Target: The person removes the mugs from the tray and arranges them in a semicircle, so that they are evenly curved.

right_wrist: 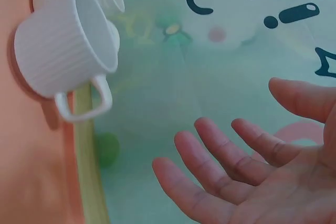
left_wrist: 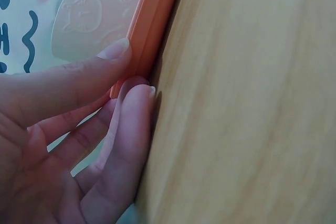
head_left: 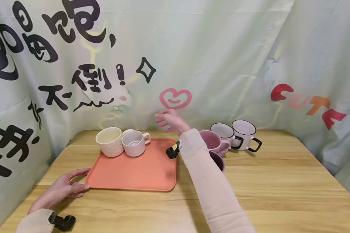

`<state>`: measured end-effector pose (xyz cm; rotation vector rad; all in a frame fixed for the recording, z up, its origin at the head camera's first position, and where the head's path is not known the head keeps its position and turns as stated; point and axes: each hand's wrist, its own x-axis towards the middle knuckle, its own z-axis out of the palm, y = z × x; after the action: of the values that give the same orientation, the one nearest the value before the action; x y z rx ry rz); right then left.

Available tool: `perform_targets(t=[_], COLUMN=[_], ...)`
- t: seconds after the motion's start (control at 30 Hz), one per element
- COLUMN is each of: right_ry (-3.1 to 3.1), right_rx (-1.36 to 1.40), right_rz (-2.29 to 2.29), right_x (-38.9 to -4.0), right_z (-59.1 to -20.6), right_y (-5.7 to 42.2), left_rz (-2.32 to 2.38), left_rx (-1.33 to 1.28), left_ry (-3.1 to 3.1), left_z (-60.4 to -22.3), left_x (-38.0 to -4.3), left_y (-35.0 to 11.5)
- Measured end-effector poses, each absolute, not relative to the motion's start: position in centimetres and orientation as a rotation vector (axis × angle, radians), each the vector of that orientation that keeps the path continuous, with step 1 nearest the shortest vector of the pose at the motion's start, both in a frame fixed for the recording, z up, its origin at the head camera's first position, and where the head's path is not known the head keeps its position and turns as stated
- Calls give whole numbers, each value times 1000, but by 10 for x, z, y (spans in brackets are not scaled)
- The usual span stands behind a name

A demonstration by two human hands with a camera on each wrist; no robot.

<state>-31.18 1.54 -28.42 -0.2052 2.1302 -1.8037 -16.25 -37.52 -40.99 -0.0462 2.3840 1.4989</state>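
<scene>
- Orange rectangular tray with rounded corners (head_left: pixel 140 171), probably plastic: it lies flat on the wood-grained desk (head_left: pixel 280 181), nearer the left edge than the right and towards the far edge.
- Left hand (head_left: pixel 62 187): it grips the tray's near left corner, thumb on the rim and fingertips tucked against the side. I take that as steadying, since a light tray could slide.
- Right hand (head_left: pixel 172 120): raised near the desk's far edge, fingers loosely spread, holding nothing. It hangs beyond the tray's far right part, apart from the cups.
- Cream round cup with raised patterning (head_left: pixel 109 142) and white ribbed cup with a loop handle (head_left: pixel 133 143): both upright at the tray's far left corner, side by side, perhaps bunched there to leave the rest usable. The ribbed cup's handle points towards the desk's right side. Both sit left of the right hand and beyond the left one.
- Pink mug (head_left: pixel 211 139) and dark purple mug (head_left: pixel 217 160): just right of the tray, partly hidden by the cream sleeve (head_left: pixel 213 187).
- Two white mugs with black rims and handles (head_left: pixel 248 137): close together near the desk's far edge, handles turned right, presumably easy to reach.
</scene>
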Motion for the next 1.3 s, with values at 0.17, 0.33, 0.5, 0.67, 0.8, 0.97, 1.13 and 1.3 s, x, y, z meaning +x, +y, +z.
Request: perform_targets(t=[0.17,0.33,0.5,0.67,0.8,0.97,1.13,1.3], right_ry=[2109,2102,2068,2081,2075,2000,1991,2000], right_rx=[-171,-126,-57,15,57,90,75,22], right_rz=[-1801,-1824,-1910,-1954,-2028,-2165,-2199,-2170], right_x=[-308,-305,-299,-297,-297,-298,-298,-300], right_z=[-287,-294,-307,-315,-321,-329,-338,-346], right_y=[4,-8,-21,-31,-36,-41,-44,-46], left_rz=[1496,1500,1498,1504,1492,1475,1473,1483], left_rx=[-64,-56,-35,-32,-57,-95,-92,-69], left_ry=[2381,2376,2368,2367,2374,2378,2374,2377], left_z=[-409,-409,-409,-410,-409,-406,-407,-409], left_x=[-163,-163,-163,-162,-163,-164,-164,-163], left_y=[-375,-375,-376,-375,-375,-375,-375,-375])
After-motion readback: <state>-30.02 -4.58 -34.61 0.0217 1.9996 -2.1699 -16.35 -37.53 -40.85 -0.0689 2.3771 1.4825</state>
